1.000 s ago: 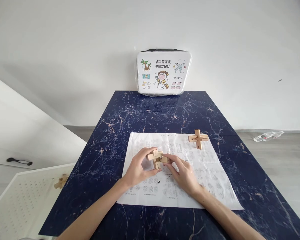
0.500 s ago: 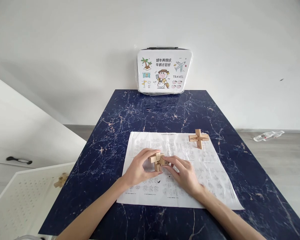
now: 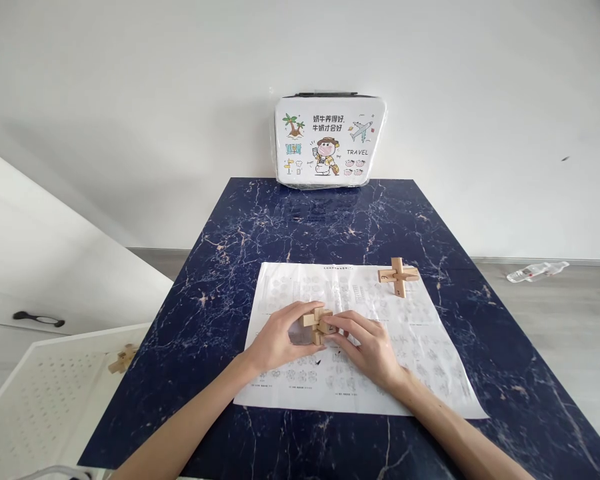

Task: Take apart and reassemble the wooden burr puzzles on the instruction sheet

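Note:
A light wooden interlocking puzzle (image 3: 318, 323) of crossed blocks sits between my two hands above the printed sheet. My left hand (image 3: 283, 337) is closed around its left side, with the thumb below and the fingers above. With thumb and fingertips, my right hand (image 3: 363, 343) grips a block on the right side that bears a dark mark. How the blocks lock inside is hidden. A second wooden puzzle (image 3: 399, 276), cross-shaped with dark written marks, stands on the sheet's upper right corner, apart from both hands. The paper sheet (image 3: 420, 360) carries rows of small diagrams.
The dark blue marbled table (image 3: 300, 230) narrows toward the wall. A white case (image 3: 330, 143) with cartoon prints stands at its far edge. At left, a white perforated basket or chair (image 3: 55, 393) holds another wooden puzzle (image 3: 123, 359). A clear plastic item (image 3: 537, 271) lies on the floor.
The puzzle in my hands has turned slightly, and its right-hand block sits a little differently under my right fingers. Both hands stay in nearly the same place.

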### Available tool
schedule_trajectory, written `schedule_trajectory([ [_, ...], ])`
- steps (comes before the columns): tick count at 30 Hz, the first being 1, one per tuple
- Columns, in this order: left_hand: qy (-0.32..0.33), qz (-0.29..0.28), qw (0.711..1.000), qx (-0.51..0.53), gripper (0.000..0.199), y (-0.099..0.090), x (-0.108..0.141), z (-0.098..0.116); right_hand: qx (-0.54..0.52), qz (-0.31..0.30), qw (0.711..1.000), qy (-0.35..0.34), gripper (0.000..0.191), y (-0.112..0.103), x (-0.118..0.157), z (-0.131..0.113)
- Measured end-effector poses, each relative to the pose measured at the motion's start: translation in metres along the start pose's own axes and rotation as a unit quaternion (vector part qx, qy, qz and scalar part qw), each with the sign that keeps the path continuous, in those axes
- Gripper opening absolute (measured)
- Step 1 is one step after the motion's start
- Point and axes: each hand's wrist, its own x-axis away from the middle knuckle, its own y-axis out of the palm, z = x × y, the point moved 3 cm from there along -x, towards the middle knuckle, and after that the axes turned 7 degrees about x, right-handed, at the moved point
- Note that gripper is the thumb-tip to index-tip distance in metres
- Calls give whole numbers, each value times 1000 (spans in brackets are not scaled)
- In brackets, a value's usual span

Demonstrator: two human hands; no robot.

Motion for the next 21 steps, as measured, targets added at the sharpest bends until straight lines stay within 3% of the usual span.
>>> schedule_trajectory([
  [13,38,14,991,-124,72,2,3,-5,19,0,999,-26,21,5,2,-1],
  [21,6,7,1000,-3,70,-2,2,1,-21,-22,999,16,28,5,5,-1],
])
